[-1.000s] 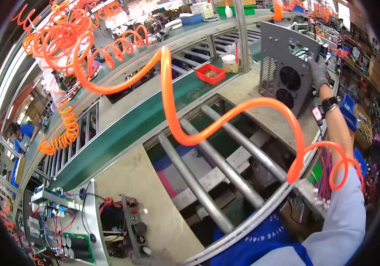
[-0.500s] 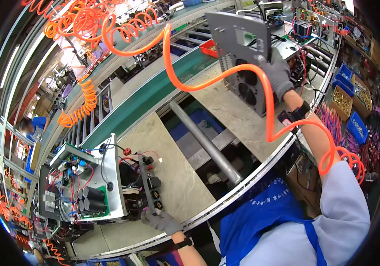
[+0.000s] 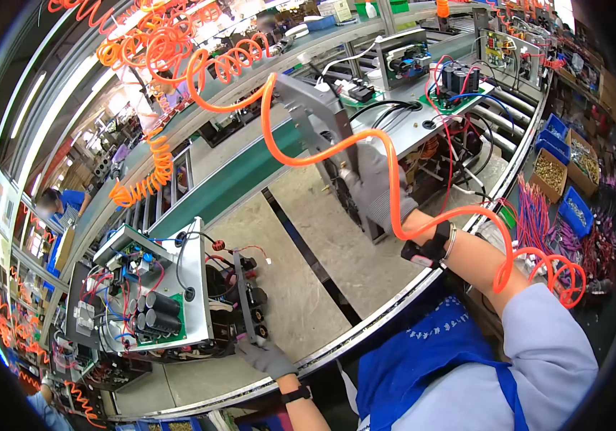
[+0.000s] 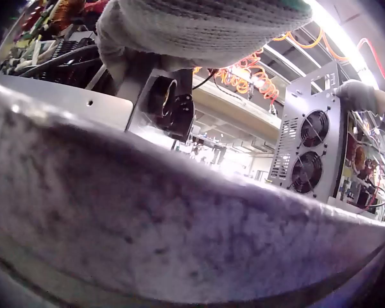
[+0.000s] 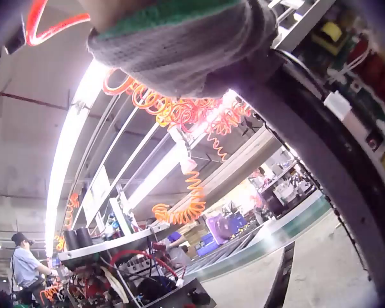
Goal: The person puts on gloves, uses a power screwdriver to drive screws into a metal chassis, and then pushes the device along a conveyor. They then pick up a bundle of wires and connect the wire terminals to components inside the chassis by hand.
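My gloved right hand [image 3: 380,187] grips the edge of an upright grey panel [image 3: 315,108] on the front of the right-hand chassis [image 3: 394,108]. Two round fans in that panel [image 4: 327,109] show in the left wrist view, with the right hand [image 4: 356,97] at its upper edge. At the lower left, my gloved left hand [image 3: 268,358] has its fingers round the lower end of the dark front panel [image 3: 243,298] of another open chassis [image 3: 197,287], which carries black capacitors and wires. Its glove [image 4: 192,32] fills the top of the left wrist view, hiding part of that panel.
An orange coiled hose [image 3: 394,172] hangs across the view before the right arm. Steel rollers [image 3: 502,115] and a green belt [image 3: 229,194] run alongside. Blue bins [image 3: 576,210] and boxes of screws [image 3: 548,174] stand at the right. A person in blue [image 3: 71,201] is at far left.
The right hand and the fan-panel chassis have come left, towards the other chassis, and the gap between the boards has narrowed. The left hand, unseen a second ago, now holds the left chassis's panel.
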The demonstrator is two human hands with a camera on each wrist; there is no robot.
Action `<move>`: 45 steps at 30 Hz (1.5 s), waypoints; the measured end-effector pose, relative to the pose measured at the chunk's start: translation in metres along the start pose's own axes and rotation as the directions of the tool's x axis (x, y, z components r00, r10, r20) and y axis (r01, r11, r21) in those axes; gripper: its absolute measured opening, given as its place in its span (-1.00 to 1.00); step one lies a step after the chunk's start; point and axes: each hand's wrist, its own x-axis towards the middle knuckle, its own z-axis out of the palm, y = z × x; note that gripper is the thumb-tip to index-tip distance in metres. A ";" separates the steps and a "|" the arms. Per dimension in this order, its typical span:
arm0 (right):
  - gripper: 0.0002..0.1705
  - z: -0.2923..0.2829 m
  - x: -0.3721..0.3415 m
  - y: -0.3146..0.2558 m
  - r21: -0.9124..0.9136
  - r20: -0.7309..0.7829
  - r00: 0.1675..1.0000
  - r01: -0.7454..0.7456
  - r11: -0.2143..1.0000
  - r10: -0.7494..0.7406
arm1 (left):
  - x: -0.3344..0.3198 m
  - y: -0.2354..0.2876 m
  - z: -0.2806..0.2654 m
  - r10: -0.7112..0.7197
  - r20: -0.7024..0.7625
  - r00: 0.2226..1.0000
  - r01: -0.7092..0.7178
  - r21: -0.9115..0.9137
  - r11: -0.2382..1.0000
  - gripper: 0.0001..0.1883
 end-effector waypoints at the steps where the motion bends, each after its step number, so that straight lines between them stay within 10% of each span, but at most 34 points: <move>1: -0.63 -0.001 -0.004 -0.005 0.006 0.043 0.999 0.002 1.000 -0.002 | 0.001 0.000 -0.002 -0.006 0.029 1.000 0.006 -0.003 1.000 -0.72; 6: -0.65 0.018 -0.016 -0.012 0.039 -0.078 0.978 0.197 0.980 -0.194 | 0.004 0.014 -0.023 0.003 0.121 0.993 -0.025 0.179 0.984 -0.69; 8: -0.65 0.032 -0.015 -0.003 0.036 -0.145 0.963 0.234 0.972 -0.226 | -0.001 0.006 -0.013 0.031 0.017 0.999 -0.030 -0.058 0.998 -0.68; 14: -0.57 -0.001 -0.016 -0.005 0.229 0.085 0.980 0.154 0.961 -0.178 | 0.000 -0.007 -0.010 -0.018 0.050 0.999 0.021 -0.049 0.999 -0.59; 17: -0.18 -0.032 -0.017 0.003 0.356 0.023 0.982 0.168 0.919 -0.188 | -0.005 0.032 -0.038 -0.120 0.194 0.974 0.093 0.143 0.985 -0.38; 20: 0.18 -0.095 -0.013 0.004 0.465 0.178 0.977 0.019 0.885 -0.115 | -0.027 0.040 -0.038 0.000 -0.008 1.000 0.000 -0.040 0.999 -0.38; 26: 0.11 -0.150 0.013 0.056 -0.087 -0.092 0.856 0.503 0.860 -0.510 | -0.053 0.144 -0.048 0.418 -0.079 0.905 -0.424 -0.076 0.903 -0.42; 29: -0.19 -0.163 0.040 0.098 -0.399 -0.160 0.859 0.394 0.828 -0.486 | -0.021 0.199 -0.036 0.452 0.011 0.892 -0.416 -0.376 0.828 -0.43; 34: -0.33 -0.219 0.085 0.194 -0.352 -0.426 0.874 0.079 0.933 -0.235 | 0.048 0.295 -0.022 0.559 -0.133 0.818 -0.509 -0.620 0.597 -0.25; 36: -0.34 -0.220 0.096 0.261 -0.139 -0.318 0.948 -0.017 0.990 -0.029 | 0.075 0.332 -0.010 0.515 -0.176 0.839 -0.494 -0.646 0.583 -0.16; 39: -0.25 -0.242 0.092 0.223 -0.307 0.102 0.966 -0.196 0.931 0.236 | 0.112 0.389 0.001 0.537 -0.320 0.780 -0.586 -0.674 0.450 -0.14; 44: -0.31 -0.222 0.129 0.276 -0.336 -0.011 0.927 -0.357 0.872 0.375 | 0.156 0.427 0.013 0.586 -0.323 0.743 -0.635 -0.618 0.464 -0.32; 45: -0.36 -0.223 0.139 0.283 -0.364 -0.020 0.900 -0.412 0.835 0.435 | 0.152 0.433 0.007 0.564 -0.515 0.646 -0.751 -0.561 0.348 -0.49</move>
